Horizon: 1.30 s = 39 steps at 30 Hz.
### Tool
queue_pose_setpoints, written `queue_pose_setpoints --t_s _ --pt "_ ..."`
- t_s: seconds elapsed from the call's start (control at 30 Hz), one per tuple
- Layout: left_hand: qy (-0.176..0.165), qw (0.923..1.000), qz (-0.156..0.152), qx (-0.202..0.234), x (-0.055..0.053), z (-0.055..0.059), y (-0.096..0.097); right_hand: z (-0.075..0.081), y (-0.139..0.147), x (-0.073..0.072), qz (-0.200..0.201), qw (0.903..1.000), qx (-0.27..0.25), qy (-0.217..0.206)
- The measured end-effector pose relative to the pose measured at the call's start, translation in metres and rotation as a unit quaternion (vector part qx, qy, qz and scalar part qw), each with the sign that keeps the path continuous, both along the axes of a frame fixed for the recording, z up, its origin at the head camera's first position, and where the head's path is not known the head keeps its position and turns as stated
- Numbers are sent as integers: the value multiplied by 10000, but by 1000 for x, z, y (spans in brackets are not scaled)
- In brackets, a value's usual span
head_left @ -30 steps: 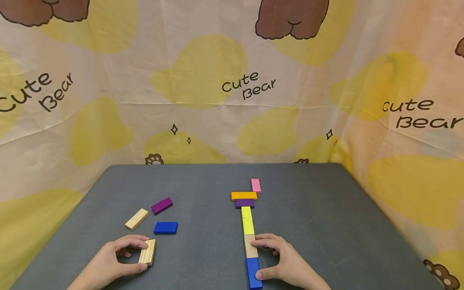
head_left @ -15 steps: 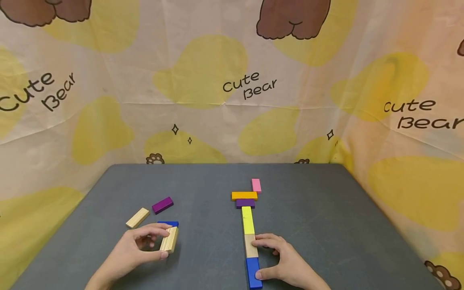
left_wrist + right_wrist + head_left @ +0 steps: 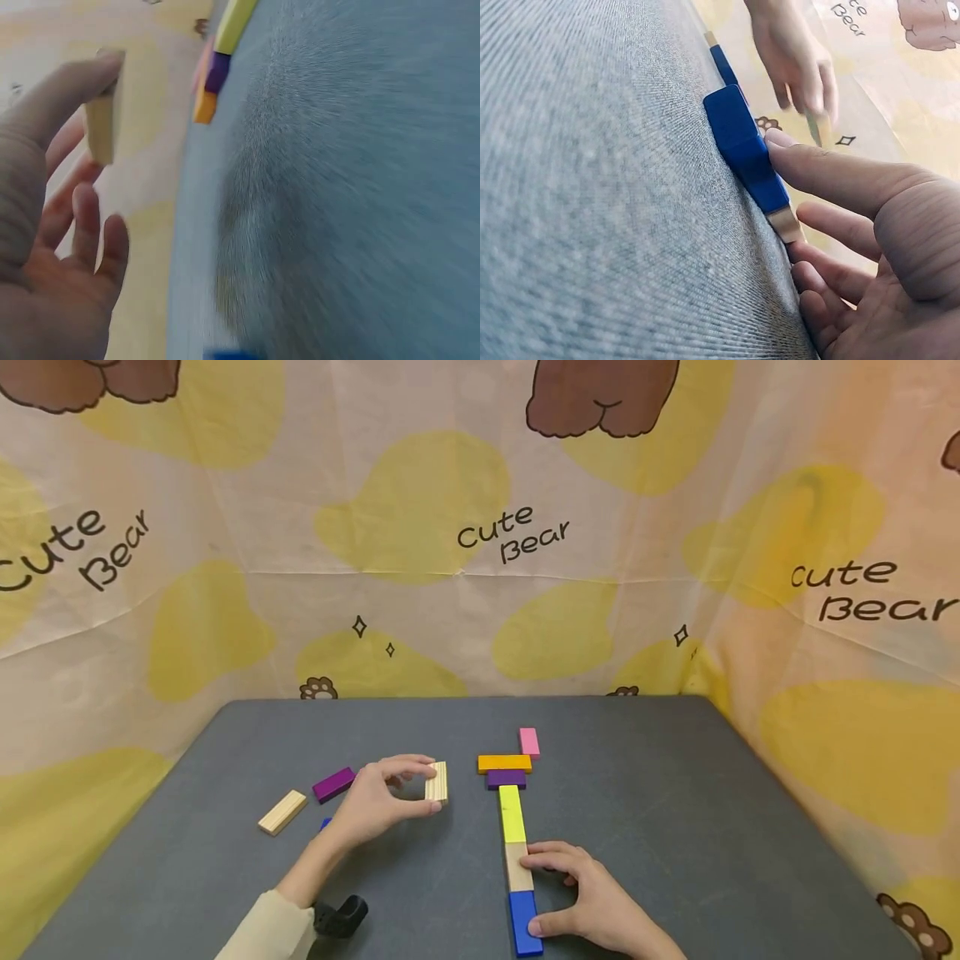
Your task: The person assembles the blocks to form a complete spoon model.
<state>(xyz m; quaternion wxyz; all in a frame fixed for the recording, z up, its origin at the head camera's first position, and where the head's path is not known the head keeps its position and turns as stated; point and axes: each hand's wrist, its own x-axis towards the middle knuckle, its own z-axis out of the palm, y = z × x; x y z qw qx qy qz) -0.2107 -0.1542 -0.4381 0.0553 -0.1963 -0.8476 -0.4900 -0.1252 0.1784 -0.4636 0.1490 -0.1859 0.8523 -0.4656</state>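
In the head view my left hand [image 3: 378, 800] pinches a pale wooden block [image 3: 437, 782] between thumb and fingers, held up over the middle of the table. The left wrist view shows the same wooden block [image 3: 102, 120] at the fingertips, its other fingers loose. My right hand [image 3: 588, 897] rests beside a row of blocks. Its thumb touches the near blue block [image 3: 525, 928], and its index fingertip is at the edge of the tan block [image 3: 518, 867]. Beyond these the row runs on through a yellow block [image 3: 512, 814], a dark purple block [image 3: 506, 779] and an orange block [image 3: 504, 764].
A pink block [image 3: 529, 742] stands at the row's far end. On the left lie another wooden block [image 3: 282, 812], a purple block [image 3: 333, 785] and a blue block [image 3: 326, 823] mostly hidden by the left arm. A printed cloth [image 3: 420, 518] hangs behind the grey table [image 3: 660, 793].
My left hand has carried the wooden block up, right and away from me, from the near left past the blue block to mid-table. The right hand and the row have stayed put.
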Motion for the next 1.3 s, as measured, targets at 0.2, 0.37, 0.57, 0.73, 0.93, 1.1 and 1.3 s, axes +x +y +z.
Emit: queue_pose_setpoints --t_s 0.2,0.37,0.57,0.73,0.93,1.1,1.3 --pt "6 9990 394 -230 -40 -1 30 1 0 0 -14 10000 47 -82" --pt "-66 9984 536 -138 -68 -2 48 1 2 0 -12 10000 3 -32" --pt "-322 9968 659 -317 -87 -4 62 2 1 1 -7 9999 55 -117" --pt "-447 9938 880 -518 -95 -4 69 1 1 0 37 9999 -4 107" --pt "-564 9911 1007 -667 -101 -6 71 1 1 0 -4 10000 -29 65" --pt "-573 9900 1091 -684 -104 -11 71 1 1 0 -47 10000 -45 35" --pt "-708 9900 1033 -651 -104 -17 67 0 1 0 -69 9999 -43 -81"
